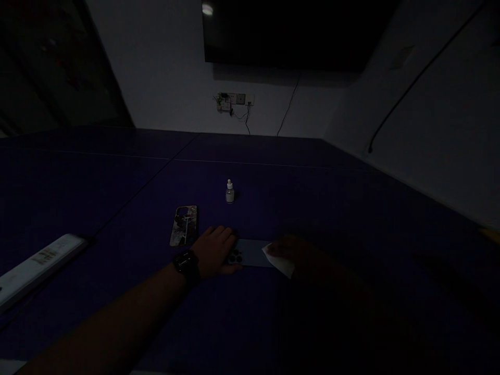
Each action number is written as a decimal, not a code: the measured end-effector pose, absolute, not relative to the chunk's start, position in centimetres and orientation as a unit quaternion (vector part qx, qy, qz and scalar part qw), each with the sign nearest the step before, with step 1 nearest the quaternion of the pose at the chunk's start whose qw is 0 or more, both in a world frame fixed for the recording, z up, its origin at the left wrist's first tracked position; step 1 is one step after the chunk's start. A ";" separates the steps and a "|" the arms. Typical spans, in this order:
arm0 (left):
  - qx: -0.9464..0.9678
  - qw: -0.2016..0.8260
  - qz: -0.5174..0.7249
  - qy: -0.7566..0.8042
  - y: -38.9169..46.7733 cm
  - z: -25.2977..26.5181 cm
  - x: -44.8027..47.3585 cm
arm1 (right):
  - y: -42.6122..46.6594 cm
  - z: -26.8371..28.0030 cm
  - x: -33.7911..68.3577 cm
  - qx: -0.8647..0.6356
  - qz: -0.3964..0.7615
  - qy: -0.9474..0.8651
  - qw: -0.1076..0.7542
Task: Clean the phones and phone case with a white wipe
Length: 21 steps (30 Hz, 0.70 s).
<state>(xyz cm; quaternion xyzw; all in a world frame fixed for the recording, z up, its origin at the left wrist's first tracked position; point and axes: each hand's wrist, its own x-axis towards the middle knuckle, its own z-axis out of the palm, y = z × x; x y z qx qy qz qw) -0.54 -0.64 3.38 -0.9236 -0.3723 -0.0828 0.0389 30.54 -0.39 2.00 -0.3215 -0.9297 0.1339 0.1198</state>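
Observation:
A light blue-grey smartphone (pixel 253 253) lies back side up on the dark purple surface, its camera lenses at the left end. My left hand (pixel 215 252), with a black watch on the wrist, grips that end between thumb and fingers. In deep shadow, my right hand (pixel 291 251) pinches a white wipe (pixel 282 263) against the phone's right part and covers its far end. To the left of the phone lies a patterned phone case (pixel 184 225). A small dropper bottle (pixel 229 192) with a white cap stands upright beyond my left hand.
A white power strip (pixel 42 265) lies at the left with its cable. The purple surface (pixel 312 198) reaches back to a wall with sockets (pixel 234 100) and hanging cables. Above them is a large dark screen (pixel 289 34). The room is dim.

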 end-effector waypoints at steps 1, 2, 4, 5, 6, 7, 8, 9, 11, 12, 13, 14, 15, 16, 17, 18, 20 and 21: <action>-0.924 0.038 -0.084 -0.372 -0.6 3.3 -0.5 | -0.5 2.0 30.3 -0.319 0.133 -0.930 0.124; -0.923 0.037 -0.086 -0.373 -0.6 3.2 -0.6 | -0.5 2.0 30.1 -0.321 0.132 -0.929 0.129; -0.921 0.037 -0.087 -0.377 -0.5 3.2 -0.6 | -0.3 2.1 30.0 -0.336 0.128 -0.924 0.130; -0.921 0.037 -0.086 -0.378 -0.5 3.2 -0.6 | -0.2 2.1 30.2 -0.346 0.127 -0.921 0.127; -0.921 0.037 -0.086 -0.379 -0.6 3.2 -0.6 | -0.1 2.2 30.4 -0.354 0.127 -0.919 0.123; -0.921 0.038 -0.085 -0.378 -0.6 3.2 -0.5 | 0.0 2.3 30.7 -0.358 0.128 -0.917 0.121; -0.922 0.039 -0.083 -0.377 -0.6 3.2 -0.5 | 0.0 2.4 30.9 -0.356 0.130 -0.917 0.121; -0.922 0.041 -0.082 -0.377 -0.6 3.3 -0.5 | 0.0 2.4 31.1 -0.349 0.134 -0.919 0.122; -0.921 0.045 -0.079 -0.379 -0.6 3.3 -0.5 | -0.2 2.4 30.9 -0.331 0.139 -0.924 0.128; -0.921 0.046 -0.078 -0.379 -0.6 3.3 -0.5 | -0.3 2.3 30.7 -0.326 0.139 -0.926 0.130; -0.922 0.045 -0.078 -0.378 -0.6 3.3 -0.5 | -0.4 2.3 30.4 -0.325 0.138 -0.926 0.132; -0.922 0.044 -0.079 -0.377 -0.6 3.3 -0.5 | -0.4 2.2 30.2 -0.327 0.137 -0.926 0.134; -0.922 0.043 -0.080 -0.376 -0.6 3.3 -0.5 | -0.4 2.3 30.0 -0.330 0.134 -0.925 0.135; -0.922 0.043 -0.081 -0.376 -0.6 3.2 -0.5 | -0.3 2.3 30.0 -0.333 0.133 -0.923 0.136; -0.922 0.043 -0.082 -0.376 -0.6 3.2 -0.5 | -0.2 2.4 30.2 -0.337 0.132 -0.922 0.136; -0.922 0.044 -0.083 -0.376 -0.5 3.2 -0.5 | 0.0 2.6 30.5 -0.343 0.132 -0.920 0.135; -0.921 0.045 -0.085 -0.377 -0.5 3.1 -0.5 | 0.2 2.8 31.1 -0.354 0.133 -0.917 0.128; -0.921 0.044 -0.085 -0.377 -0.5 3.2 -0.5 | 0.2 2.8 31.4 -0.355 0.135 -0.917 0.122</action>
